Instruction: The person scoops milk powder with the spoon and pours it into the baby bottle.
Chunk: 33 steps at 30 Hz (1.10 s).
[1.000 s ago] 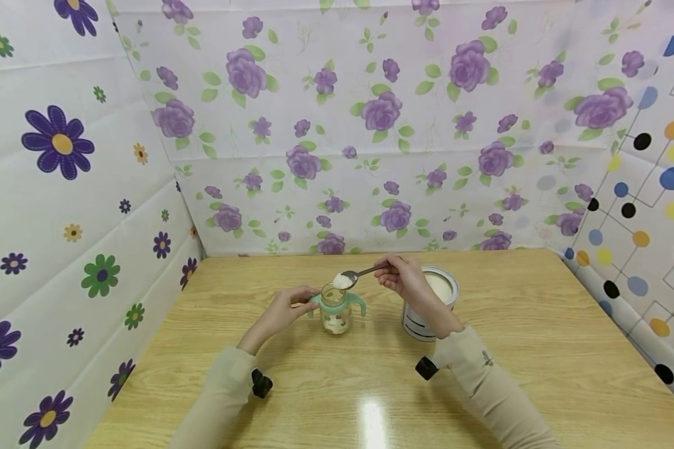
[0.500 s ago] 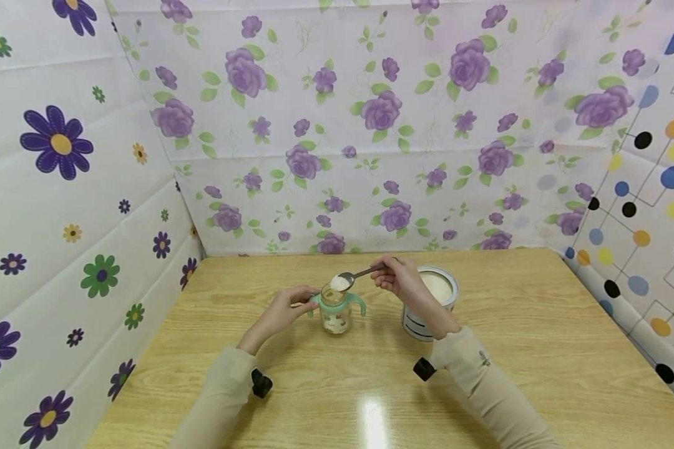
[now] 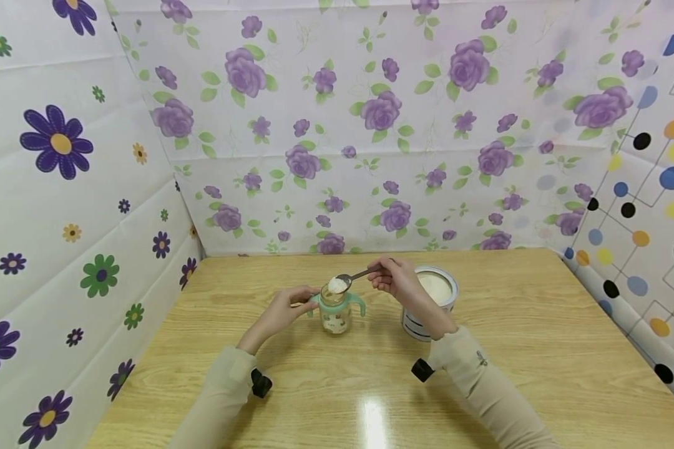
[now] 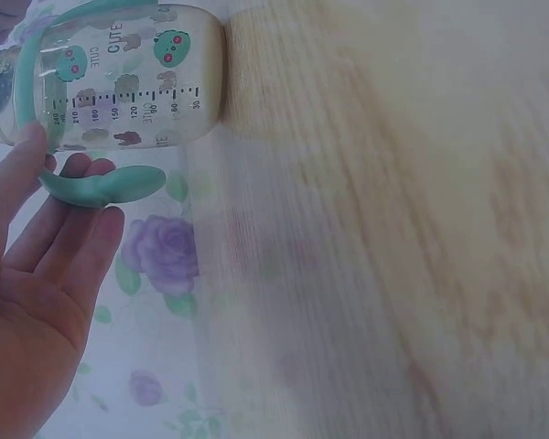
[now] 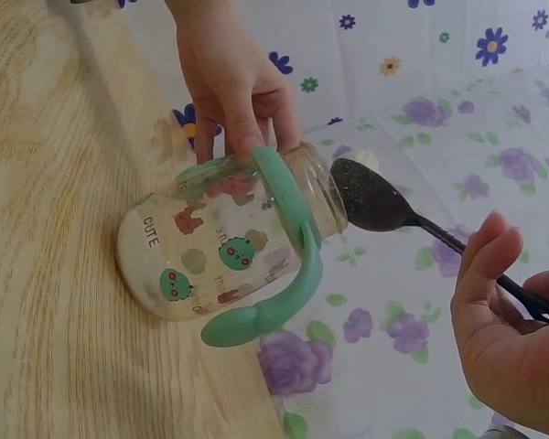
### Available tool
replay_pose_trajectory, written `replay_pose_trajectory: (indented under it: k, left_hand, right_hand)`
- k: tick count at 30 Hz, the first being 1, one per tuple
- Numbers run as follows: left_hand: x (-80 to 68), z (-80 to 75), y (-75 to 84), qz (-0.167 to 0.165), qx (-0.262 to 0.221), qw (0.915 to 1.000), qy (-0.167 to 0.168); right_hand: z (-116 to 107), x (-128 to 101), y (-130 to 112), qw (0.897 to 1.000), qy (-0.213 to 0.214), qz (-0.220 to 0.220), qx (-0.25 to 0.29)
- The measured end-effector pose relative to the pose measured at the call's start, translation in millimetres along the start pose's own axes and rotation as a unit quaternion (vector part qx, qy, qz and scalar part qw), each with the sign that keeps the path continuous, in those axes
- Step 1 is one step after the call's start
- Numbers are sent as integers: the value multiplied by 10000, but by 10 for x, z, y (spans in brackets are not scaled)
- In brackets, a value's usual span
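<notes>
Head view: left hand [image 3: 283, 310] grips the handle of the bottle [image 3: 336, 312] standing mid-table [image 3: 528, 349]. Right hand [image 3: 395, 279] pinches a spoon [image 3: 351, 278] heaped with powder over the bottle's mouth; tin [image 3: 434, 300] just behind.
Left wrist: fingers [image 4: 69, 215] curled on handle.
Right wrist: spoon bowl at bottle rim.

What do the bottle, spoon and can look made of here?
Bottle: clear plastic or glass, see-through with printed scale; its mint handles look like matte plastic.
Spoon: likely metal, with a dark glossy bowl and thin handle.
Can: probably tin, going by its shiny silver rim; it holds pale powder.
</notes>
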<state>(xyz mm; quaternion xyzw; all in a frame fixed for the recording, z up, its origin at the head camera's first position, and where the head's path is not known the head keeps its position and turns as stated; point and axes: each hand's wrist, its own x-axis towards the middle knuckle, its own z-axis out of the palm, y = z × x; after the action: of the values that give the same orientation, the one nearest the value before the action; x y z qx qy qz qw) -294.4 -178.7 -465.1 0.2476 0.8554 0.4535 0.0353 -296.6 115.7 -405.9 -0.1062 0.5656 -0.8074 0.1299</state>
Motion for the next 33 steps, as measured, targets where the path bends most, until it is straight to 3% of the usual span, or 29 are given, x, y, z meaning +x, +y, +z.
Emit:
replay_pose_trajectory:
  k: [15,23,33]
  left_hand:
    - [10,-11,-8,-10,22,10000,-27]
    - [-75,-58,280,-22,-122,9998,-121]
    - [-88,-40,292,-131,-136,9998,-50]
  right_hand:
    - [75,13,-1,9988,-44,-33,-479]
    - [111,23,16,9942,-1,-212,-1056]
    - [201,12,37,9837,120,-625,-1682]
